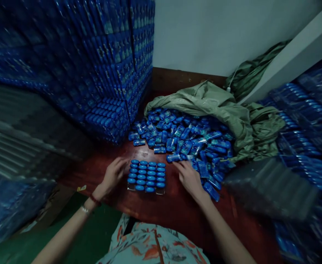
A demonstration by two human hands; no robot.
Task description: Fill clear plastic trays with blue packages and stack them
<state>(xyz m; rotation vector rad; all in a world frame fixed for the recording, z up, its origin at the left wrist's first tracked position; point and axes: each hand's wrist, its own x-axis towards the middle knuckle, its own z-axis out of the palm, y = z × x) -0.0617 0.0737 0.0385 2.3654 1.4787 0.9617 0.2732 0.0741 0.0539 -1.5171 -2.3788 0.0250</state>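
**Left hand [113, 176] and right hand [190, 179] flank a neat block of glossy blue, oval-ended containers [142, 177]**

The block sits on the dark red tabletop [155, 205], between the two sets of fingers. The left fingers are loosely bent and partly open just beside its left side, with nothing visible in them. The right fingers are partly spread, their tips at a small blue packet in clear, shiny wrap [174, 158]; whether they grip it or only touch it, one cannot tell. Beyond and around the right fingertips lies a loose heap of similar blue packets [187, 146], backed by crumpled olive-green cloth [213, 99].

For good handling, the right fingers would do best to pinch a single packet by its sides, clear of its neighbours, so the heap does not slide. Light, level pressure from the left fingers should suit the block, since a hard push could skew its close rows.
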